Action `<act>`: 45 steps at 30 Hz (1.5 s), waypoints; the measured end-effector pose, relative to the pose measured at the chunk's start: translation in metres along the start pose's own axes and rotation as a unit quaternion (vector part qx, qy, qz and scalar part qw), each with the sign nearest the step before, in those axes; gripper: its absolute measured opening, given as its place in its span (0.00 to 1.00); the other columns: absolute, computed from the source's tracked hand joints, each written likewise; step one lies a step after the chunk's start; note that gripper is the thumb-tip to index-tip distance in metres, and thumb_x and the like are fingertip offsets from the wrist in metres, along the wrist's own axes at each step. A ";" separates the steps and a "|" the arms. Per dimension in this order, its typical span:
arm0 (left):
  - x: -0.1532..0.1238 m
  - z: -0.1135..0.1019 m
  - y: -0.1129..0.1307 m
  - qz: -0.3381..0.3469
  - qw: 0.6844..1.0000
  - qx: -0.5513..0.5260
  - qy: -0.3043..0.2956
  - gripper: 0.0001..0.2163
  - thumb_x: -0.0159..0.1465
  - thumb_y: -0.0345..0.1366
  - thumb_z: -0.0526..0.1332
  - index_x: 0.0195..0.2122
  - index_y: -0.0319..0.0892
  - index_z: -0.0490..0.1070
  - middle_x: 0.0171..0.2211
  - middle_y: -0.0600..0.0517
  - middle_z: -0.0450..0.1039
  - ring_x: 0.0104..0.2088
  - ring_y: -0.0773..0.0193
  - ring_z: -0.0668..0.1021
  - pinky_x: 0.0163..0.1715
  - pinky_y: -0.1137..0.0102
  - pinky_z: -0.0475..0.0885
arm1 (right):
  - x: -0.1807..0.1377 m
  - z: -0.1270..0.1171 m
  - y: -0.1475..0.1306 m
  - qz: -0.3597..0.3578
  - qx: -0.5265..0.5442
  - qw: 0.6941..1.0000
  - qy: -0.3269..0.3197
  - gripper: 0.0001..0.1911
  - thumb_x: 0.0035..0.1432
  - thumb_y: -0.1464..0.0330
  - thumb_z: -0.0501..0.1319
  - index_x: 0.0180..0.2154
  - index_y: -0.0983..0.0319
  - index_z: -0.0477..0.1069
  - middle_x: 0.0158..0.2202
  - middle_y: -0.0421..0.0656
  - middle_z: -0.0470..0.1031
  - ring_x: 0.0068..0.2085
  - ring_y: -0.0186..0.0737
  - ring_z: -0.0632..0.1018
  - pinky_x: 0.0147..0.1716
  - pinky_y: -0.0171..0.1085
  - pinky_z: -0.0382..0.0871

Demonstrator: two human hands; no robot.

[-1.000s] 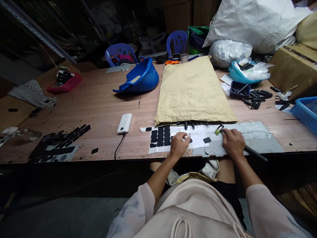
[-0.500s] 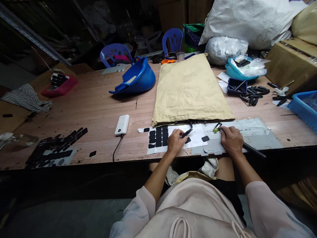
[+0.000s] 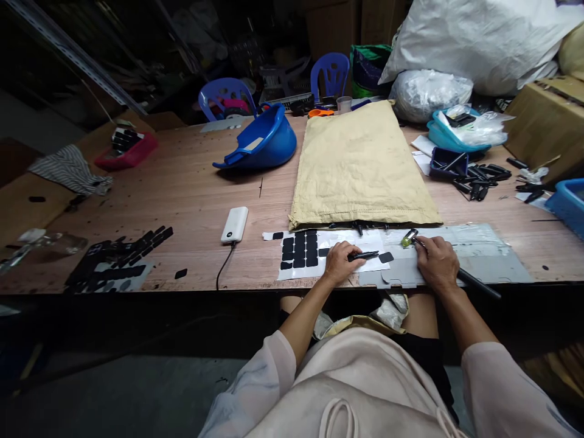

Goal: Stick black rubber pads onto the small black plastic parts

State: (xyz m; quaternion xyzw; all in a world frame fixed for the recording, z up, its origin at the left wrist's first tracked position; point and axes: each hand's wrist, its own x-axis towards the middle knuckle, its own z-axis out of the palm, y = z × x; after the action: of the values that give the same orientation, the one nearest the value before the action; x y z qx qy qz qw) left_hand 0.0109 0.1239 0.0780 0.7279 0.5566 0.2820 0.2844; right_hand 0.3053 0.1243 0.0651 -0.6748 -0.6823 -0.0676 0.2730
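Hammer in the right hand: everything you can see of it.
The hammer has a small head, shiny and metal-looking at one end, yellow-green at the other, on a thin shaft. The long, dark, smooth-looking handle end sticks out past the right hand, which closes around its middle and hides that part. It slants across the gray sheet, head toward the yellow sack, handle tip past the near edge of the table. Whether the head touches the sheet, I can't tell.
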 end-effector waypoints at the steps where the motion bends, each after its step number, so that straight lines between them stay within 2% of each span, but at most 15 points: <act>1: 0.000 0.000 0.000 -0.001 1.000 -0.002 -0.001 0.08 0.60 0.34 0.74 0.40 0.46 0.82 0.39 0.52 0.80 0.44 0.57 0.78 0.49 0.63 0.72 | 0.002 -0.002 -0.001 0.001 0.017 1.000 0.002 0.14 0.67 0.64 0.57 0.46 0.59 0.80 0.38 0.48 0.75 0.39 0.47 0.70 0.40 0.43 0.62; 6: 0.002 0.000 0.000 -0.009 1.000 -0.012 -0.014 0.08 0.58 0.33 0.75 0.40 0.47 0.82 0.39 0.53 0.80 0.45 0.57 0.78 0.51 0.63 0.71 | 0.005 -0.022 -0.031 -0.015 0.146 0.988 0.046 0.15 0.70 0.63 0.55 0.50 0.58 0.77 0.41 0.48 0.77 0.43 0.47 0.76 0.45 0.44 0.70; 11: 0.003 -0.001 0.003 -0.026 0.999 -0.015 -0.019 0.10 0.56 0.32 0.76 0.39 0.47 0.83 0.38 0.54 0.79 0.44 0.58 0.77 0.51 0.62 0.71 | -0.005 -0.030 -0.082 -0.060 0.276 0.958 -0.045 0.13 0.71 0.62 0.57 0.50 0.57 0.78 0.40 0.45 0.80 0.41 0.44 0.80 0.43 0.42 0.74; 14: 0.003 0.000 0.005 -0.036 0.999 -0.016 -0.024 0.10 0.57 0.34 0.76 0.39 0.48 0.83 0.38 0.54 0.79 0.45 0.57 0.77 0.52 0.62 0.71 | -0.012 -0.028 -0.100 -0.078 0.289 0.952 -0.070 0.14 0.71 0.62 0.57 0.51 0.56 0.78 0.38 0.44 0.80 0.38 0.42 0.80 0.40 0.41 0.75; 19: 0.004 0.001 0.006 -0.044 0.999 -0.016 -0.017 0.10 0.56 0.34 0.77 0.38 0.48 0.83 0.38 0.54 0.80 0.45 0.58 0.77 0.51 0.63 0.70 | -0.020 -0.022 -0.111 -0.096 0.266 0.957 -0.062 0.15 0.73 0.63 0.55 0.52 0.56 0.78 0.37 0.44 0.79 0.37 0.42 0.79 0.40 0.40 0.73; 23: 0.003 0.003 0.005 -0.040 0.999 -0.013 -0.008 0.09 0.56 0.34 0.77 0.37 0.47 0.83 0.36 0.54 0.79 0.43 0.59 0.77 0.49 0.64 0.70 | -0.022 -0.017 -0.109 -0.111 0.219 0.964 -0.099 0.15 0.72 0.64 0.55 0.50 0.56 0.79 0.36 0.44 0.78 0.35 0.42 0.78 0.35 0.39 0.71; 29: 0.003 0.003 0.006 -0.039 0.999 -0.014 -0.007 0.09 0.56 0.33 0.77 0.38 0.47 0.84 0.36 0.54 0.79 0.43 0.58 0.77 0.50 0.63 0.70 | -0.018 -0.027 -0.103 -0.084 0.222 0.971 -0.037 0.15 0.73 0.63 0.55 0.52 0.56 0.78 0.39 0.44 0.79 0.38 0.41 0.79 0.40 0.39 0.72; 36: 0.003 0.004 0.006 -0.041 0.999 -0.013 -0.003 0.10 0.55 0.33 0.77 0.38 0.48 0.83 0.36 0.54 0.79 0.43 0.58 0.77 0.49 0.63 0.70 | -0.026 -0.022 -0.095 -0.084 0.192 0.975 -0.072 0.15 0.72 0.63 0.55 0.51 0.56 0.79 0.37 0.44 0.79 0.36 0.42 0.78 0.37 0.39 0.70; 41: 0.002 0.004 0.004 -0.037 0.999 -0.007 -0.001 0.09 0.56 0.33 0.76 0.38 0.47 0.83 0.37 0.54 0.79 0.44 0.58 0.77 0.50 0.63 0.70 | -0.007 -0.023 -0.064 -0.048 0.127 0.991 -0.019 0.15 0.70 0.62 0.56 0.51 0.56 0.80 0.39 0.45 0.80 0.39 0.43 0.78 0.37 0.39 0.68; 45: 0.002 0.004 0.004 -0.032 0.999 0.007 -0.005 0.09 0.56 0.31 0.74 0.38 0.46 0.83 0.38 0.54 0.79 0.45 0.57 0.77 0.51 0.62 0.70 | 0.012 -0.018 -0.026 -0.037 0.035 0.998 -0.020 0.15 0.68 0.64 0.58 0.50 0.56 0.81 0.40 0.45 0.79 0.37 0.43 0.76 0.33 0.39 0.62</act>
State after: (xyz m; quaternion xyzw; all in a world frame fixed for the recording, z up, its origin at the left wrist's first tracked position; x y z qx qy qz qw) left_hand 0.0168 0.1246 0.0790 0.7131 0.5799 0.2659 0.2909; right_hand 0.2862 0.1249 0.0926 -0.6402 -0.7141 -0.0400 0.2803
